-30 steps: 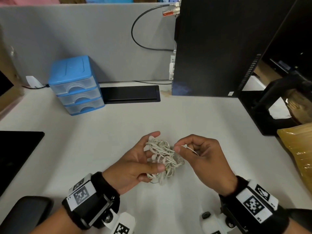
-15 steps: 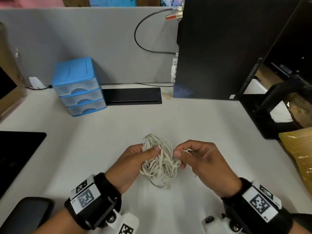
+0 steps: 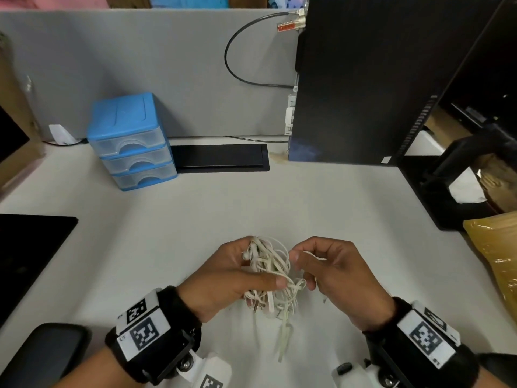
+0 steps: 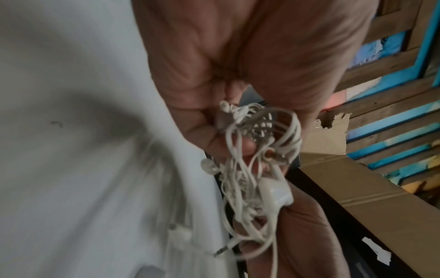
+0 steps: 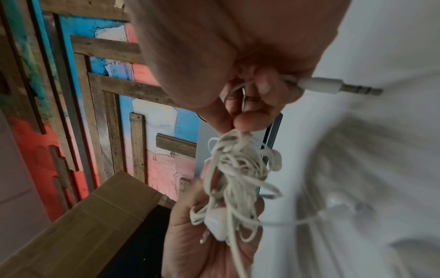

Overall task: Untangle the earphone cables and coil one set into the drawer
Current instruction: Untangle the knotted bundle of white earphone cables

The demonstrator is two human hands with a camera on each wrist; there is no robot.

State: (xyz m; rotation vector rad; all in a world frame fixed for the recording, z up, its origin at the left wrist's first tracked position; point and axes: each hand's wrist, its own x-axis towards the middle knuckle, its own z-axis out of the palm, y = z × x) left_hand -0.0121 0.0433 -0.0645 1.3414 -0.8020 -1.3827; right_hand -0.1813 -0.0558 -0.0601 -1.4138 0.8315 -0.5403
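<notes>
A tangled bundle of white earphone cables point(image 3: 270, 271) hangs above the white desk point(image 3: 195, 219), between both hands. My left hand point(image 3: 237, 278) grips the bundle point(image 4: 252, 169), with the thumb across its front. My right hand point(image 3: 330, 273) pinches one strand at the bundle's right side. That strand runs through the curled fingers and ends in a white plug with a metal jack point(image 5: 333, 87). A loose cable end point(image 3: 284, 340) dangles below the tangle. The blue drawer unit point(image 3: 131, 141) with three clear drawers stands at the back left, all drawers closed.
A black computer tower point(image 3: 363, 79) stands at the back right, a black tray point(image 3: 221, 158) beside the drawers. A monitor stand point(image 3: 447, 186) and a yellow packet point(image 3: 495, 253) lie to the right. A black pad point(image 3: 28, 247) lies to the left.
The bundle has loosened and shifted in my left hand, and my thumb now lies across it. A cable end now hangs down below the tangle. My right hand still pinches its strand.
</notes>
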